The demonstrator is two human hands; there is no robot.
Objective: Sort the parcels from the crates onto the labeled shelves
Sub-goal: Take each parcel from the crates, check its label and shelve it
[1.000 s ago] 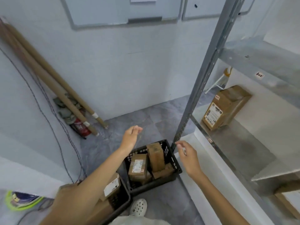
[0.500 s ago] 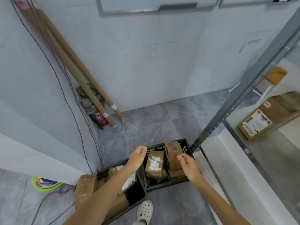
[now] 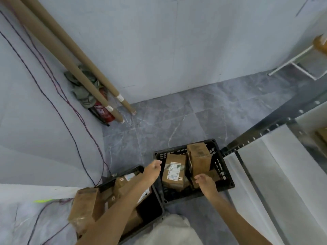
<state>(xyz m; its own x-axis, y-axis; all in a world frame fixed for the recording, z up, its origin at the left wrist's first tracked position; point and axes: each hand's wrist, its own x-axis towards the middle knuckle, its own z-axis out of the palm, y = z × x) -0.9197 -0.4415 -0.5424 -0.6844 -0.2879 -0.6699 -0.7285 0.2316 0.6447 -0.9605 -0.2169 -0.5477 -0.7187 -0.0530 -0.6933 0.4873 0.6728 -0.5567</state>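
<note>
My left hand and right hand hover over a black crate at 6 o'clock, each grip slack, holding nothing. A labelled parcel lies inside between them. Beyond, grey marbled floor; cardboard tubes lean against the white wall at 10 o'clock.

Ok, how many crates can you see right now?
2. The right crate stands by the shelf post; the left crate sits beside it, nearer the camera. Others may be out of frame.
</note>
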